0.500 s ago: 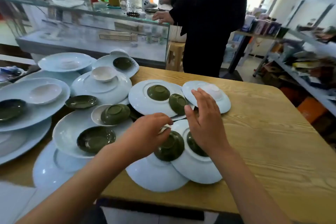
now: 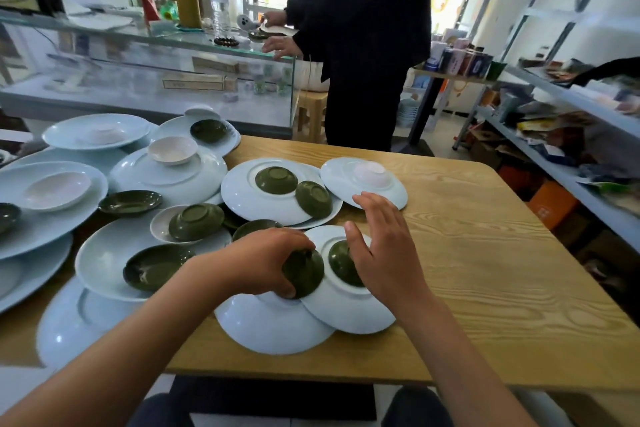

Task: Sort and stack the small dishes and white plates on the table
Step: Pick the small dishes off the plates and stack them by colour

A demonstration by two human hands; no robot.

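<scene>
From the head view, a wooden table (image 2: 485,253) with pale, wavy grain carries a crowd of glossy white plates and small round dishes. The left hand (image 2: 266,260) curls its fingers over an upside-down olive-green dish (image 2: 306,276), gripping it where it rests across the edges of two overturned white plates: a near plate (image 2: 270,326) and a right plate (image 2: 346,308) that overlaps it. On the raised foot ring of the right plate sits a second green dish (image 2: 341,263), partly hidden by the right hand (image 2: 384,253), whose fingers are spread and straight, holding nothing, hovering just beside that dish. Farther back, an inverted centre plate (image 2: 242,204) bears two green dishes bottom-up, one in the middle (image 2: 276,179) and one tilted at the rim (image 2: 313,198). To its right a smaller white plate (image 2: 391,196) holds an overturned pale pink dish (image 2: 370,174). On the left, an upright wide plate (image 2: 100,263) contains a shiny dark green dish (image 2: 152,267) sitting open side up, and a small white bowl (image 2: 159,225) cradles another inverted green dish (image 2: 195,220). More plates behind hold pinkish-white saucers (image 2: 57,189). A person in dark clothing (image 2: 363,45) stands beyond the table beside a glass display case (image 2: 149,80).
</scene>
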